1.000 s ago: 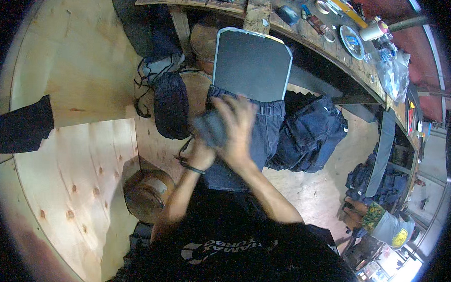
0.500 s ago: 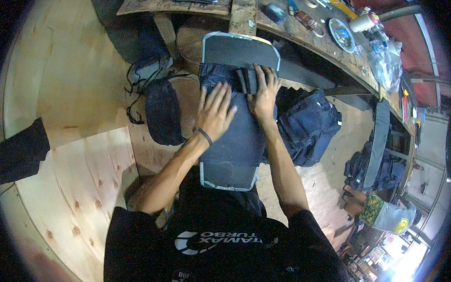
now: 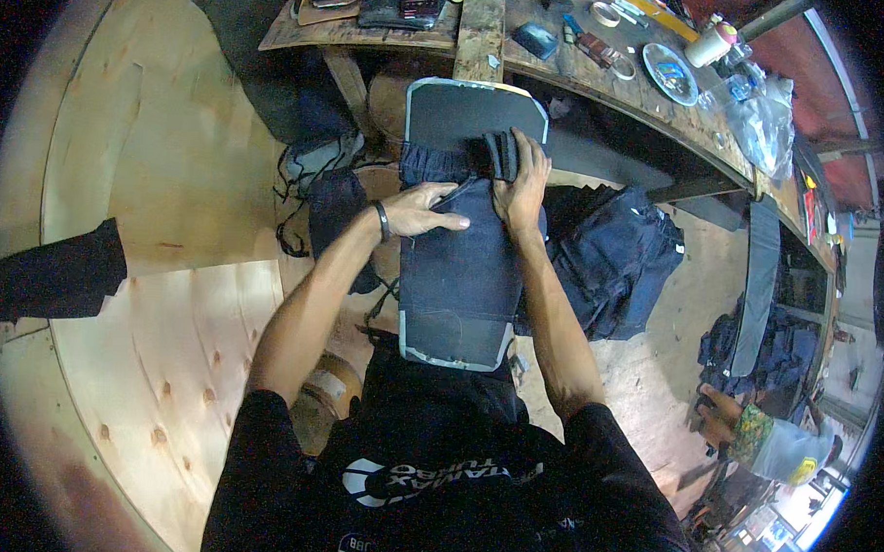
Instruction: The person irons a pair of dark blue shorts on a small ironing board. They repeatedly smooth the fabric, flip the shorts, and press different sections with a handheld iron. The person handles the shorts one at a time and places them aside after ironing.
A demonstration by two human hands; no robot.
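Note:
A long dark board [image 3: 477, 110] with a pale taped rim lies in front of me, and a dark blue denim garment [image 3: 459, 272] is drawn over its middle. The garment has a gathered waistband [image 3: 434, 164] on its far left side. My left hand [image 3: 415, 214] has its fingertips tucked under a fold of the denim, its thumb on top. My right hand [image 3: 525, 186] lies along the board's right side, fingers curled against a folded dark strip [image 3: 500, 156] that stands up from the garment. The fingertips of my left hand are hidden by cloth.
A wooden workbench [image 3: 480, 34] at the far side carries a round dish [image 3: 669, 74], a thread cone [image 3: 711, 45] and a plastic bag [image 3: 762, 131]. Piled dark garments [image 3: 613, 253] lie right of the board. Another person [image 3: 772, 445] is at the far right.
My left hand has shifted from lying flat on the garment to slipping its fingers under a fold. The right hand stays by the dark strip, its fingers slightly lower. The view has shifted a little.

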